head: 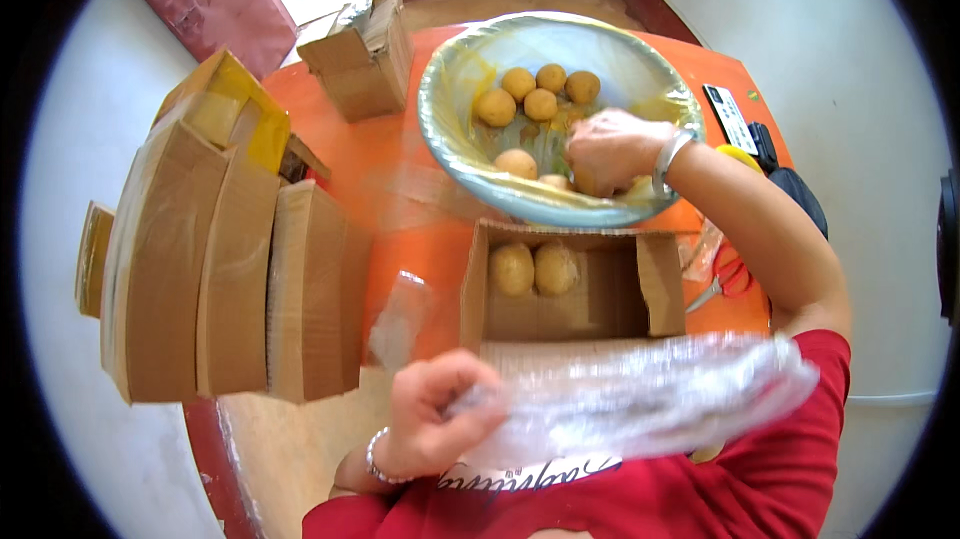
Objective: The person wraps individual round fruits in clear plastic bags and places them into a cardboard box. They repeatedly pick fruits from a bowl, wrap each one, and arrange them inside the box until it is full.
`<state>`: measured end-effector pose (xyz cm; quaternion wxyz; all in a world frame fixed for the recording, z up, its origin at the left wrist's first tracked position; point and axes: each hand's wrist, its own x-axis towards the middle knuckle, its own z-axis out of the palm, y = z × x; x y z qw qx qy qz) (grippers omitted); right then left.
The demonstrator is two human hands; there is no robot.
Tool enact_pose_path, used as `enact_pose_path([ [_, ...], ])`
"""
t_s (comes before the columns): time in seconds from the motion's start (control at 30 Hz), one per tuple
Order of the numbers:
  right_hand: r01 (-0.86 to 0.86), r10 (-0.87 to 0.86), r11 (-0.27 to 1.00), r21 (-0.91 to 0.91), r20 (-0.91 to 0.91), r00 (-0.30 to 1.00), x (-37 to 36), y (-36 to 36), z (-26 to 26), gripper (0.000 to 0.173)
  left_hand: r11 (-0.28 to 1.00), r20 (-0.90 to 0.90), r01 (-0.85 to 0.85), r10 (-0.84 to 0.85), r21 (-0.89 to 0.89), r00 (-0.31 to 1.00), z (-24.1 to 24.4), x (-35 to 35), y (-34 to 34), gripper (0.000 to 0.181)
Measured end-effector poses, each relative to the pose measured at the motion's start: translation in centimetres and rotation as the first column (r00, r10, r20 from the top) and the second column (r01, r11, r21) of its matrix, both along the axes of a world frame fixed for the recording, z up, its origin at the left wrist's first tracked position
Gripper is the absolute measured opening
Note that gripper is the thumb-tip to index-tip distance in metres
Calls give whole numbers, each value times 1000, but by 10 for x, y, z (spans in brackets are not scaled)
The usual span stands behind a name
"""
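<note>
My left hand [446,413] is shut on a crumpled clear plastic bag or film [637,396], which stretches right across my front, its far part blurred. My right hand [619,149] reaches into a plastic-lined basin [450,153], fingers curled down near its front wall. Whether those fingers grip anything is hidden. Several round yellow-brown pieces of produce [496,108] lie in the basin, and a paler one [516,163] rests left of my right hand. Just in front of the basin, an open cardboard box [600,314] holds two similar pieces [513,270] side by side, apparently film-wrapped.
Several cardboard boxes [240,276] stand at the left of the orange table [420,239]. Another carton [360,66] is at the back left. Red-handled scissors [731,276], a white printed item [730,119] and a dark pouch [801,198] lie on the right. Clear plastic [401,321] lies left of the open box.
</note>
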<state>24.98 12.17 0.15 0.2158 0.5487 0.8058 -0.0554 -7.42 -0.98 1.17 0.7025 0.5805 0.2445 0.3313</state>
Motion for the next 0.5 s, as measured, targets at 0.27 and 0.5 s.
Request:
enact_pose_path([
  [0.27, 547, 85, 826, 137, -989, 119, 4, -103, 109, 40, 963, 120, -212, 234, -166, 965, -2, 31, -6, 7],
  [0.5, 134, 314, 916, 379, -882, 350, -55, -216, 87, 50, 978, 236, -54, 102, -199, 966, 6, 38, -21, 13],
])
